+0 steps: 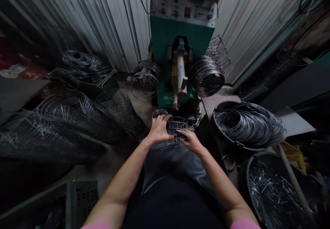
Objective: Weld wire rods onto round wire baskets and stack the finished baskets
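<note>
A round wire basket [177,121] of thin metal rods is held low in front of me, above my dark apron [177,163]. My left hand [160,129] grips its left side, thumb and fingers spread around the wires. My right hand [189,140] has its fingers closed at the basket's near right side; whether a small loose wire is also in them cannot be made out. Just beyond the basket stands a green spot welding machine [165,43], its metal electrode arm [180,74] pointing down toward me.
Wire ring bundles hang left [145,77] and right [207,76] of the machine. A black tub of wire rings [215,129] and a bin of short wire pieces [249,187] stand at right. Stacked wire hoops [67,119] lie at left, above a plastic crate [69,201].
</note>
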{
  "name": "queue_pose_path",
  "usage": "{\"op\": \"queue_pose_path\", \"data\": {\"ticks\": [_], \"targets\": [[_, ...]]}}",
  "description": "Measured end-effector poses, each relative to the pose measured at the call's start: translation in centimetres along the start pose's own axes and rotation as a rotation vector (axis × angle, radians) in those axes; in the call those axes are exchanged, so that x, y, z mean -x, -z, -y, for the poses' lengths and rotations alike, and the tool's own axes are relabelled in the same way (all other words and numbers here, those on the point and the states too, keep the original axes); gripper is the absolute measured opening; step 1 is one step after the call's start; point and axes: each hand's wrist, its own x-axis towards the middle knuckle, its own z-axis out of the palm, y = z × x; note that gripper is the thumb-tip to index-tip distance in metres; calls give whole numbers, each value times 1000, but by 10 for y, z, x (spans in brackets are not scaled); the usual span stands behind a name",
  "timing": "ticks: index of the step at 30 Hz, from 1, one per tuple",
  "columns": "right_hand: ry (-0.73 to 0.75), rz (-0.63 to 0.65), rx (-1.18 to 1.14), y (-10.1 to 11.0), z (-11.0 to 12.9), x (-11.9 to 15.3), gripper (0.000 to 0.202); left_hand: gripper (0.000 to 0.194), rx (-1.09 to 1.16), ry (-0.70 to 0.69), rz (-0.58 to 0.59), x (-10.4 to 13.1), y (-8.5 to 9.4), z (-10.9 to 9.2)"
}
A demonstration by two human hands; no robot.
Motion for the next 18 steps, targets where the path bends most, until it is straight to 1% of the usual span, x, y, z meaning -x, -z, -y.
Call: {"op": "queue_pose_path", "data": {"ticks": [3,7,12,18], "targets": [[-16,-15,3,0,1,-2,23,89,16,-1,16,-1,-3,1],[-15,-18,13,0,1,-4,17,89,45,-3,14,-4,-7,5],[30,-29,58,-1,-1,-11,19,88,54,-13,-3,-12,-6,10],[67,-24,118,1,-5,-28,21,87,103,-44,-15,-27,2,16]]}}
